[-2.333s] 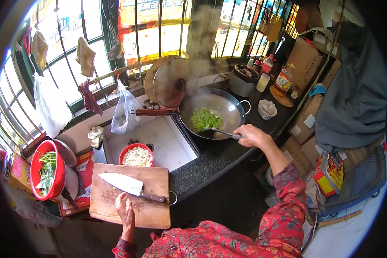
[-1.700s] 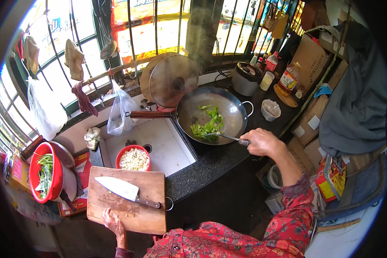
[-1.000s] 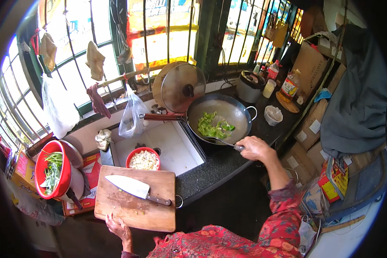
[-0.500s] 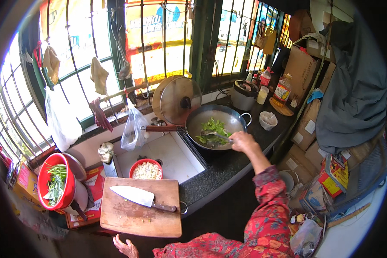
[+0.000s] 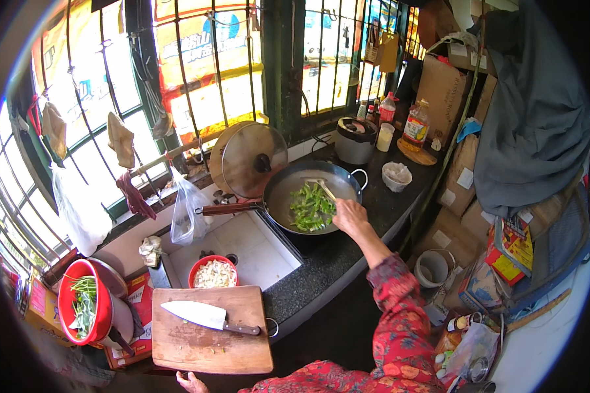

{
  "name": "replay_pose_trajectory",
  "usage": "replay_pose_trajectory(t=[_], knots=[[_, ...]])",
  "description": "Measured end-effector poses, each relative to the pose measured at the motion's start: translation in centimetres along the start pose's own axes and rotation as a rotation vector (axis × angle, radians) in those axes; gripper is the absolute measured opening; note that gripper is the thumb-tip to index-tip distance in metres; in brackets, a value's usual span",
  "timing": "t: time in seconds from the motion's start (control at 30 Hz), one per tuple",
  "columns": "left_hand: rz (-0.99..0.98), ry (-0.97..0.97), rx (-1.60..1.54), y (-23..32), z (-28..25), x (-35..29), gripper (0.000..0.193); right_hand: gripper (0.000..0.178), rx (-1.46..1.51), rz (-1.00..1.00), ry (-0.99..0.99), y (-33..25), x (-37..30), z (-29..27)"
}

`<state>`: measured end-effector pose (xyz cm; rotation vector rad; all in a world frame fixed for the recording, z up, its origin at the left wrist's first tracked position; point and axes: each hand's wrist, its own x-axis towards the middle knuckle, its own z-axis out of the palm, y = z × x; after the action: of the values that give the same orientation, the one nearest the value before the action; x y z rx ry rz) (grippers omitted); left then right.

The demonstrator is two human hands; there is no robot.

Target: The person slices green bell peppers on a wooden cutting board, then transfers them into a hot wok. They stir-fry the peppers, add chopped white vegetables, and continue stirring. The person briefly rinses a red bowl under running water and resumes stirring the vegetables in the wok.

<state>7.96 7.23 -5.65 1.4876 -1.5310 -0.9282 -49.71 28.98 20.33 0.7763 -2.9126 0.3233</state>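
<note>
1. The left head-worn fisheye looks down from above a red sleeve (image 5: 400,308).
2. It faces across the worktop (image 5: 334,259) toward the barred window (image 5: 219,72).
3. The worktop lies near, the window farther off.

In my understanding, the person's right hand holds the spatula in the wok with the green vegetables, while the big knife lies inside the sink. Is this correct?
Not quite: the big knife is not inside the sink; the head view shows it lying on the cutting board. The right hand does hold the spatula in the wok with the green vegetables.
</note>
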Motion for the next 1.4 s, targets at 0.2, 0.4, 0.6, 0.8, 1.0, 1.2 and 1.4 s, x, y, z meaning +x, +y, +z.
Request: replay_pose_trajectory(t=[0.2,0.4,0.6,0.8,1.0,1.2,1.4], knots=[[-0.477,-0.073,-0.266,-0.4,1.2,-1.6,0.051,0.028,0.004,-0.085,-0.199,0.7,-1.4,-2.4],[-0.543,-0.031,-0.317,-1.2,2.5,-2.2,0.054,0.032,-0.058,-0.145,-0.393,1.8,-7.1,-8.9],[-0.476,-0.001,-0.506,-0.7,3.7,-1.5,0.054,0.018,-0.083,-0.056,-0.09,0.4,-5.0,-2.9],[-0.499,-0.092,-0.522,2.0,2.6,-1.8,0.05,0.028,0.019,0.05,-0.107,0.4,-1.3,1.5],[-0.583,-0.134,-0.473,3.2,1.3,-2.2,0.051,0.035,0.1,-0.218,-0.169,0.3,-6.4,-5.6],[-0.645,-0.128,-0.505,3.2,0.7,-3.9,0.062,0.038,0.058,-0.221,-0.215,-0.9,-7.6,-3.8],[-0.618,-0.218,-0.496,2.6,-0.1,-4.2,0.056,0.031,0.1,-0.064,0.065,-2.0,-4.4,1.1]])
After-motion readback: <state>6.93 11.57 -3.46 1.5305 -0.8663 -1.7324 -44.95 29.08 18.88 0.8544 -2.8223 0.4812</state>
